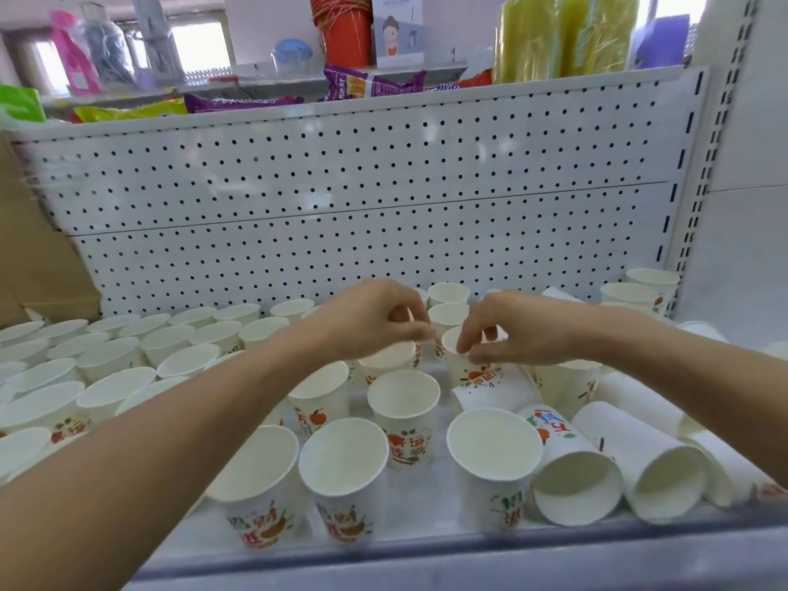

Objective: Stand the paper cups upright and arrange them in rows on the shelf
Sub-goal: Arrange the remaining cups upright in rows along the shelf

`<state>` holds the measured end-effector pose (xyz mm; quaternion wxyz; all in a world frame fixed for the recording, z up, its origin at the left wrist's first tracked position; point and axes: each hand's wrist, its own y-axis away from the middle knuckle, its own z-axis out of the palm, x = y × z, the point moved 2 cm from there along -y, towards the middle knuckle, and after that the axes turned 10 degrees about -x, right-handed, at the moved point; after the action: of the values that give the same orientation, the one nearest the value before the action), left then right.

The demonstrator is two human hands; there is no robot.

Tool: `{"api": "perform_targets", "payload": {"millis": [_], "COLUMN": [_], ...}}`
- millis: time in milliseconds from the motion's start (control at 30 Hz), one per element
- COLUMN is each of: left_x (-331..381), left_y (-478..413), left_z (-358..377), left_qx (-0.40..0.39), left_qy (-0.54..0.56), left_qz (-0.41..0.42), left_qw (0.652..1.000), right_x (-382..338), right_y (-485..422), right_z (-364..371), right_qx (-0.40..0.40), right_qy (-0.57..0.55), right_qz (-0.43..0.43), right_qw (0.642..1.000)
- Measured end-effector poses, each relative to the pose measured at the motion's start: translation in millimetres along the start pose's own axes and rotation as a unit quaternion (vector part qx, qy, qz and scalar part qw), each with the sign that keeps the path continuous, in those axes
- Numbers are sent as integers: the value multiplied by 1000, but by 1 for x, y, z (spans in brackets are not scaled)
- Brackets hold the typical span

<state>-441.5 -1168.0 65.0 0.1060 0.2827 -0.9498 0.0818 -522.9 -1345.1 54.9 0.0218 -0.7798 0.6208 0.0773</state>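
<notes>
White paper cups with orange and green print cover the shelf point(426, 543). Rows of upright cups point(128, 356) fill its left half. My left hand point(371, 317) pinches the rim of an upright cup point(390, 360) in the middle. Just to the right, my right hand point(507, 328) pinches the rim of another upright cup point(462, 368). Several cups lie on their sides at the right, among them one point(571, 475) with its mouth facing me and another point(652, 462) beside it. An upright cup point(494, 467) stands in front of them.
A white pegboard back panel point(362, 198) rises behind the cups. A cardboard box point(38, 258) leans at the left. The upper shelf holds snack bags point(366, 85), a red cup stack point(345, 32) and yellow packs point(563, 36). A slotted upright point(703, 185) bounds the right side.
</notes>
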Motion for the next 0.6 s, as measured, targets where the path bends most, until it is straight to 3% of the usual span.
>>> {"api": "perform_targets", "payload": {"millis": [133, 233, 333, 467, 600], "left_x": [23, 32, 30, 29, 26], "left_y": [50, 78, 79, 72, 68], "left_z": [-9, 7, 20, 23, 22], "left_qx": [27, -26, -38, -18, -11], "left_qy": [45, -19, -106, -140, -135], "left_qz": [1, -17, -30, -57, -98], "left_qw": [999, 999, 993, 988, 986], "right_x": [-3, -18, -31, -45, -48], "right_y": [31, 61, 71, 59, 43], "right_z": [-10, -8, 7, 15, 25], "right_qx": [47, -28, -76, -7, 30], "right_qy": [-86, -124, -43, 34, 58], "right_qz": [-52, -77, -89, -140, -138], "right_qw": [994, 989, 992, 990, 988]}}
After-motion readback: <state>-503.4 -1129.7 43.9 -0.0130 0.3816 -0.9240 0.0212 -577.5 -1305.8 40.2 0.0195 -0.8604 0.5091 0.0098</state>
